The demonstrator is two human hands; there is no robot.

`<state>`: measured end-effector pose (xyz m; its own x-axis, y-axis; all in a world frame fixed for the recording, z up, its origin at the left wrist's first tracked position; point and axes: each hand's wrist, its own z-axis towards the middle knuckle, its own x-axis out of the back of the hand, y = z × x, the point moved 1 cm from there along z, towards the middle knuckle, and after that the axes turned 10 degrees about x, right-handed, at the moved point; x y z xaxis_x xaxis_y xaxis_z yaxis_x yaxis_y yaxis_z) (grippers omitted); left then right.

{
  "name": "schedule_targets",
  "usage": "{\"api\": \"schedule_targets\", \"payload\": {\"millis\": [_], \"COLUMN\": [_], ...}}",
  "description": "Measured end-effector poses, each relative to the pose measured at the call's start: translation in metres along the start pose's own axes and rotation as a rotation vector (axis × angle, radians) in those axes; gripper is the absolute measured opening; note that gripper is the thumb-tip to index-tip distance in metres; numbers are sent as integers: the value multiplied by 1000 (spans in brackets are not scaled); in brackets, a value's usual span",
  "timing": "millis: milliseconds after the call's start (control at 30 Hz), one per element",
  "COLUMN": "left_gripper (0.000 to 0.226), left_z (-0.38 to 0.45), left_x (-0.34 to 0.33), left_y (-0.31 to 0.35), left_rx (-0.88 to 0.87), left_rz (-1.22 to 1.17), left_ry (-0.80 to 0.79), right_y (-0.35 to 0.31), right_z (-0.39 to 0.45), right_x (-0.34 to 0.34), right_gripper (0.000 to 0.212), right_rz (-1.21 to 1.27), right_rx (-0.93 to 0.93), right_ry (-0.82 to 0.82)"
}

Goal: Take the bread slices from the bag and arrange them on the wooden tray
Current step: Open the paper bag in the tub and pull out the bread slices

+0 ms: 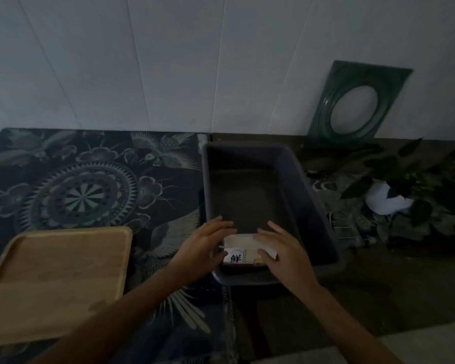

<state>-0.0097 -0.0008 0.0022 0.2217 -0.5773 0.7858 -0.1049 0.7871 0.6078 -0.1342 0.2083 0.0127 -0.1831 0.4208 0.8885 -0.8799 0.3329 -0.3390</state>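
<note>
A white bread bag (241,249) with a black printed character lies at the near end of a dark grey plastic tub (294,179). My left hand (202,245) clasps the bag's left side, and my right hand (281,250) clasps its right side. The bag's lower part is dark, and no bread slices can be made out. A pale wooden tray (55,279) with rounded corners sits to the left, on the patterned cloth, with nothing on it.
A dark cloth (90,185) with mandala and bird patterns covers the left of the counter. A green square frame (357,103) with a round hole leans on the white wall at the back right. A leafy plant in a white pot (389,200) stands right of the tub.
</note>
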Motion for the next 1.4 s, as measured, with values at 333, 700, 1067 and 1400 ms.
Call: {"api": "schedule_targets", "payload": {"millis": [333,700,1067,1400], "left_gripper": [33,20,28,19], "left_z": [1,3,11,20], "left_x": [-16,-17,-17,1], "left_y": [-7,10,26,37], "left_rx": [-4,179,44,52], "left_rz": [-26,-105,-5,15], "left_ry": [145,195,154,135], "right_y": [11,26,39,26], "right_z": [-4,6,20,25], "right_x": [-2,6,11,26], "right_gripper": [29,36,20,33], "right_rz": [-66,132,355,180], "right_rx": [-2,37,-35,121], "right_ry": [104,110,-5,-58]}}
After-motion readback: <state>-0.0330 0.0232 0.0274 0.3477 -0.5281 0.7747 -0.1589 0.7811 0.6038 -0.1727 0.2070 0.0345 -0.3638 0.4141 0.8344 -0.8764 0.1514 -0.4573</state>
